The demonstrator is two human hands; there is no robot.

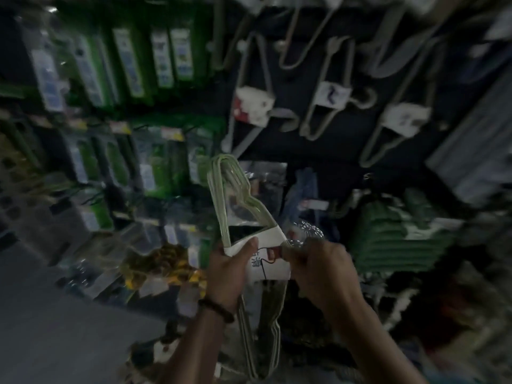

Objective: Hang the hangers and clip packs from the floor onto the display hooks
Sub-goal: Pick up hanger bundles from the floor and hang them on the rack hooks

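Observation:
A bundle of pale green hangers [235,189] wrapped in a white paper label [266,261] is held up in front of the display wall. My left hand [232,261] grips the bundle at the label's left side, thumb on the paper. My right hand [315,261] pinches the label's right edge, where crinkled clear plastic [307,231] shows. The bundle's lower half [257,336] hangs between my wrists. Grey hanger packs [327,101] hang on hooks on the dark wall above. The image is blurred by motion.
Green packaged goods [133,67] fill the hooks at upper left. Yellow and black clip packs [166,261] hang left of my left hand. Green coiled rope [393,239] sits at the right. Grey floor [55,314] lies at lower left.

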